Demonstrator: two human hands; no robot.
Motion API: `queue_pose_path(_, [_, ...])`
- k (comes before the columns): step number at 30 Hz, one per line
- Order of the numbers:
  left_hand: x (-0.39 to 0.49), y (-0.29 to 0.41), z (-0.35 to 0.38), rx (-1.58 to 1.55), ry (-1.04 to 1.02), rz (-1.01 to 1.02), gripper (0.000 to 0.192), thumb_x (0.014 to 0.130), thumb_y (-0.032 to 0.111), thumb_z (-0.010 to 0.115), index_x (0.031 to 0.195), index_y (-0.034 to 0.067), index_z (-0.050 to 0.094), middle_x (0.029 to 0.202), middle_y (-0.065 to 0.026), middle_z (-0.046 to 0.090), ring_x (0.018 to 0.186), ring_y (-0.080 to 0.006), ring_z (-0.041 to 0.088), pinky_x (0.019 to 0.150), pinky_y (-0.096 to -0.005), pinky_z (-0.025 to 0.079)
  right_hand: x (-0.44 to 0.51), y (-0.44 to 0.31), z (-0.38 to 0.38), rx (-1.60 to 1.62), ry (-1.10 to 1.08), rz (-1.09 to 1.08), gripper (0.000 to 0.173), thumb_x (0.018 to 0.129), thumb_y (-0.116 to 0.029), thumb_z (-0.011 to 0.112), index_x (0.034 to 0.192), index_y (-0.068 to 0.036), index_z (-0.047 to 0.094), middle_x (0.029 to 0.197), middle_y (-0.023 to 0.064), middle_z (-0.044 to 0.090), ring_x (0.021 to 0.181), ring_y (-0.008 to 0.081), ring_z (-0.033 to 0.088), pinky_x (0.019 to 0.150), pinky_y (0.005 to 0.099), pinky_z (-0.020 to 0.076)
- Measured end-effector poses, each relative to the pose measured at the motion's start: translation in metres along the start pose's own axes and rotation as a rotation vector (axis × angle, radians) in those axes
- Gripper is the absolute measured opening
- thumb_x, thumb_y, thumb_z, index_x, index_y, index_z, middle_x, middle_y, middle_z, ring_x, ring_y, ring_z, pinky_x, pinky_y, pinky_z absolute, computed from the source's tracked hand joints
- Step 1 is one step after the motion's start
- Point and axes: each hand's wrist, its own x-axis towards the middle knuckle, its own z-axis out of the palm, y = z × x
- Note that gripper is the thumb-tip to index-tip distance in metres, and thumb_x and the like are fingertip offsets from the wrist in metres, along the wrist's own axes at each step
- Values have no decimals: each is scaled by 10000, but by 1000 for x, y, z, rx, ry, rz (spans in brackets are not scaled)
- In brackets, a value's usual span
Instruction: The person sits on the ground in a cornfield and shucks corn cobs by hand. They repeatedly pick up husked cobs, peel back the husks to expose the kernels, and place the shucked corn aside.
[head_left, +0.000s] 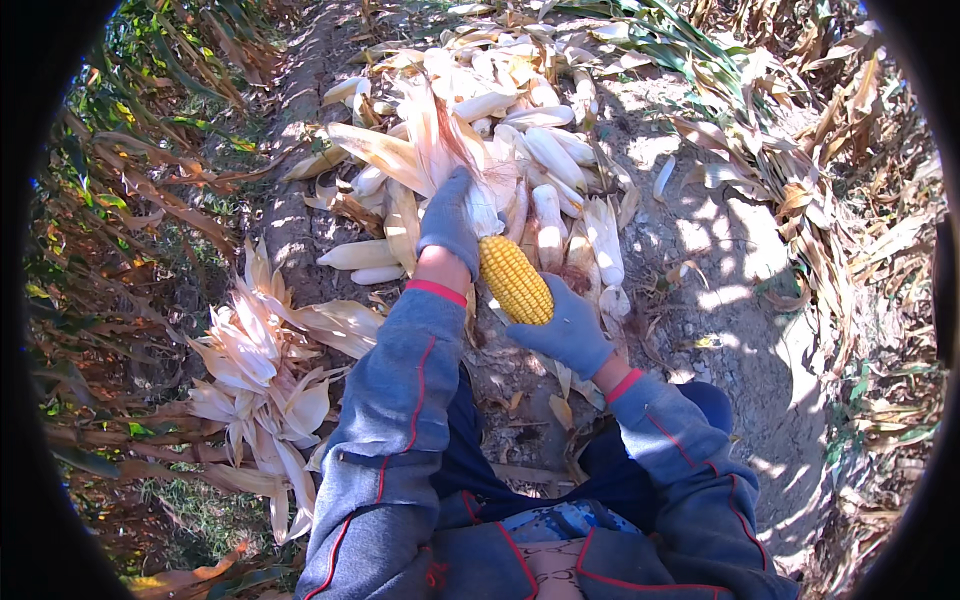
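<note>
A yellow ear of corn (516, 280), its kernels bare, lies between my two grey-gloved hands. My right hand (566, 322) is wrapped around its lower end. At the upper end my left hand (451, 221) grips the pale corn husks (431, 142), which are peeled back and spread away from the ear, with reddish silk among them. Beyond my hands lies a heap of ears still in pale husks (555, 157); several reach close to my left hand. My left fingertips are partly hidden by husk.
Stripped husks (255, 367) are piled at my left on the dirt ground (675, 277). Standing corn plants (127, 187) line the left side. Dry stalks and leaves (810, 172) lie along the right. My bent legs are below my arms.
</note>
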Motion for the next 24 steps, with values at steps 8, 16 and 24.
queue_pose_path(8, [12,-11,6,82,182,541,378,840,257,677,1120,8,625,1012,-65,622,820,-185,592,666,-341,489,-5,-15,37,614,48,280,640,689,-469,764,1060,23,590,942,179,665,864,277,661,760,350,502])
queue_pose_path(16, [31,62,-68,233,222,256,366,868,427,615,1148,192,590,993,-34,634,791,-243,618,615,-396,501,16,40,-70,-541,-37,238,696,612,-522,752,1076,-32,581,920,196,670,880,342,658,781,423,502])
queue_pose_path(24, [-72,269,-265,168,564,453,808,739,556,690,1383,169,393,1373,-102,436,1250,-327,422,981,-520,379,-108,147,-209,-969,-360,688,672,600,-560,763,1067,-90,648,983,188,678,934,346,648,822,408,502])
